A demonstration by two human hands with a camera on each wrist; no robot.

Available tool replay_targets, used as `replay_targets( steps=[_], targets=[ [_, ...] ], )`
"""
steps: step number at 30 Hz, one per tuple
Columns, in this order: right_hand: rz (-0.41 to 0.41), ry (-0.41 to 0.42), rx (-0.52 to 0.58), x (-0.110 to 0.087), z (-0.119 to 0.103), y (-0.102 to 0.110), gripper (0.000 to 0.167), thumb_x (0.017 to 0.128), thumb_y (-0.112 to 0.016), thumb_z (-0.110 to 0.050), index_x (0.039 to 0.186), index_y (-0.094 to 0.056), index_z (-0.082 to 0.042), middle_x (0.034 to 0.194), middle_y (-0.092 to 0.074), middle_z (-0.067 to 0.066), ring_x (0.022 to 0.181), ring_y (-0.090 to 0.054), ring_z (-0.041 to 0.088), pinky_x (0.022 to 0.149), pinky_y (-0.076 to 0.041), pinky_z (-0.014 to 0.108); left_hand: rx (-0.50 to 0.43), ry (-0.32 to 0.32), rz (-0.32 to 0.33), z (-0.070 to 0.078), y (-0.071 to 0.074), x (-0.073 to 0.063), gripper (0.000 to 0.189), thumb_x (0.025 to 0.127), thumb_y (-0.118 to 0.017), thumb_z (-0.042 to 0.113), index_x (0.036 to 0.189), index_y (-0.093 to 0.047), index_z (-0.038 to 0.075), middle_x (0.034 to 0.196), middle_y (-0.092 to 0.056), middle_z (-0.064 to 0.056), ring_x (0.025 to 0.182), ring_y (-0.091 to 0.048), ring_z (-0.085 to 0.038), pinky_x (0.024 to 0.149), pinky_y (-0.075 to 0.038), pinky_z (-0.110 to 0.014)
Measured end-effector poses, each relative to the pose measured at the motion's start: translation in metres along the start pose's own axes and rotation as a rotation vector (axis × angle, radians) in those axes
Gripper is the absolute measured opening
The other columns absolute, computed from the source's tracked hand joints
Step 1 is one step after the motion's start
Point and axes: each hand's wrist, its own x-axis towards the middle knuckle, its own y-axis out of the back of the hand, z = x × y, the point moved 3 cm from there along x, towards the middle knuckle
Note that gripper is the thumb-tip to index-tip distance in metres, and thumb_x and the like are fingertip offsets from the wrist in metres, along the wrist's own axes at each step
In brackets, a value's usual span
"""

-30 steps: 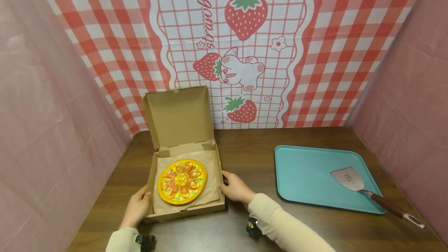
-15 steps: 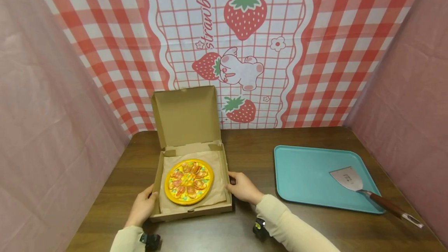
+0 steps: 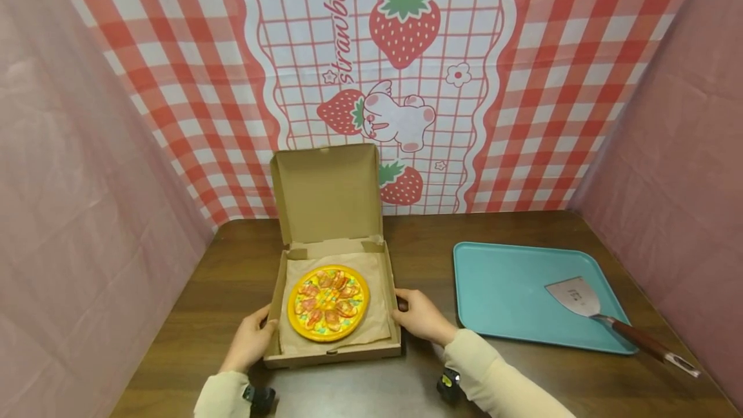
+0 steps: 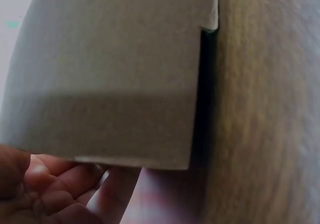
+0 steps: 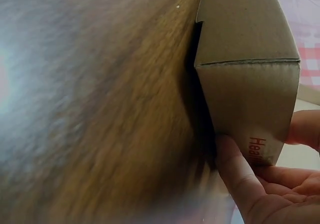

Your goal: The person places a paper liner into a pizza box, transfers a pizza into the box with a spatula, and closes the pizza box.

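On the table (image 3: 418, 237), my left hand (image 3: 249, 340) and right hand (image 3: 425, 317) grip opposite sides of an open box (image 3: 327, 199) holding a pizza (image 3: 327, 304); a spatula (image 3: 631, 336) lies across a tray (image 3: 505, 295).

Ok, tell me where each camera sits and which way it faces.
Head: worn on the head, facing forward and down at the open brown cardboard box, round yellow-rimmed pizza and rectangular turquoise tray; the left hand, right hand and cream sleeves show.
Left wrist: on that wrist, facing the box's wall close up; part of the left hand, lower left.
Right wrist: on that wrist, facing a corner of the box; part of the right hand, lower right.
Shared: both wrist views show the box and brown wood-grain table.
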Motion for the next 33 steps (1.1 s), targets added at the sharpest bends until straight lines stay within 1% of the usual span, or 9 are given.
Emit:
replay_targets(
  steps=[1,4,7,12,15,18,21,25,33],
  targets=[
    [-0.003,-0.005,-0.004,-0.001,0.001,0.001,0.049,0.083,-0.061,0.003,0.128,-0.053,0.018,0.115,-0.067,0.028,0.093,-0.063,0.021,0.072,-0.051,0.018,-0.006,0.024,-0.019,0.002,-0.001,0.0,0.044,0.091,-0.051,0.001,0.134,-0.051,-0.013,0.127,-0.06,-0.033,0.11,-0.061,-0.035,0.094,-0.051,-0.044],
    [-0.005,-0.02,-0.006,-0.005,0.002,0.005,0.05,0.083,-0.061,0.003,0.13,-0.051,0.018,0.117,-0.067,0.028,0.096,-0.064,0.023,0.073,-0.052,0.02,0.021,0.038,-0.045,0.007,-0.002,0.002,0.044,0.094,-0.052,0.0,0.136,-0.05,-0.012,0.13,-0.058,-0.031,0.113,-0.06,-0.034,0.097,-0.049,-0.045],
    [-0.001,-0.031,-0.004,-0.008,0.002,0.008,0.051,0.083,-0.061,0.002,0.131,-0.051,0.018,0.118,-0.066,0.029,0.099,-0.065,0.024,0.073,-0.053,0.021,0.042,0.03,-0.05,0.01,-0.004,0.003,0.043,0.094,-0.053,0.0,0.135,-0.051,-0.011,0.128,-0.061,-0.03,0.108,-0.062,-0.03,0.092,-0.051,-0.039],
    [0.005,-0.048,-0.031,-0.013,0.005,0.014,0.05,0.083,-0.06,0.002,0.131,-0.051,0.017,0.119,-0.066,0.027,0.101,-0.064,0.023,0.075,-0.053,0.021,0.016,0.015,-0.065,0.011,-0.011,0.005,0.041,0.091,-0.054,-0.003,0.132,-0.055,-0.011,0.12,-0.066,-0.027,0.096,-0.063,-0.023,0.08,-0.051,-0.025],
    [0.003,-0.056,-0.049,-0.018,0.008,0.018,0.05,0.084,-0.061,0.001,0.131,-0.052,0.016,0.117,-0.068,0.026,0.096,-0.063,0.02,0.073,-0.051,0.02,0.005,-0.002,-0.081,0.014,-0.015,0.005,0.041,0.09,-0.054,-0.004,0.13,-0.056,-0.011,0.117,-0.067,-0.025,0.095,-0.064,-0.021,0.08,-0.051,-0.024],
    [0.001,-0.057,-0.058,-0.024,0.01,0.023,0.05,0.084,-0.061,0.001,0.131,-0.051,0.017,0.116,-0.068,0.025,0.095,-0.062,0.02,0.072,-0.05,0.019,0.01,-0.027,-0.09,0.018,-0.02,0.006,0.04,0.089,-0.056,-0.004,0.128,-0.058,-0.01,0.116,-0.068,-0.024,0.097,-0.064,-0.022,0.083,-0.052,-0.027],
    [0.005,-0.052,-0.058,-0.029,0.013,0.028,0.05,0.085,-0.061,0.002,0.131,-0.05,0.018,0.117,-0.067,0.028,0.099,-0.065,0.025,0.072,-0.052,0.021,0.015,-0.048,-0.101,0.023,-0.025,0.007,0.039,0.089,-0.057,-0.004,0.127,-0.06,-0.009,0.114,-0.069,-0.023,0.096,-0.065,-0.022,0.083,-0.053,-0.029],
    [0.013,-0.047,-0.046,-0.035,0.016,0.034,0.051,0.084,-0.06,0.003,0.13,-0.049,0.02,0.119,-0.064,0.032,0.106,-0.065,0.033,0.075,-0.056,0.025,0.013,-0.066,-0.115,0.027,-0.031,0.008,0.038,0.088,-0.058,-0.004,0.125,-0.061,-0.008,0.112,-0.07,-0.021,0.094,-0.065,-0.021,0.082,-0.053,-0.029],
    [0.001,-0.08,0.006,-0.044,0.021,0.045,0.052,0.085,-0.059,0.005,0.132,-0.045,0.023,0.126,-0.057,0.038,0.111,-0.063,0.04,0.077,-0.057,0.025,-0.017,-0.102,-0.138,0.035,-0.042,0.007,0.036,0.086,-0.06,-0.004,0.122,-0.064,-0.007,0.109,-0.071,-0.019,0.092,-0.065,-0.019,0.08,-0.054,-0.026]
  ],
)
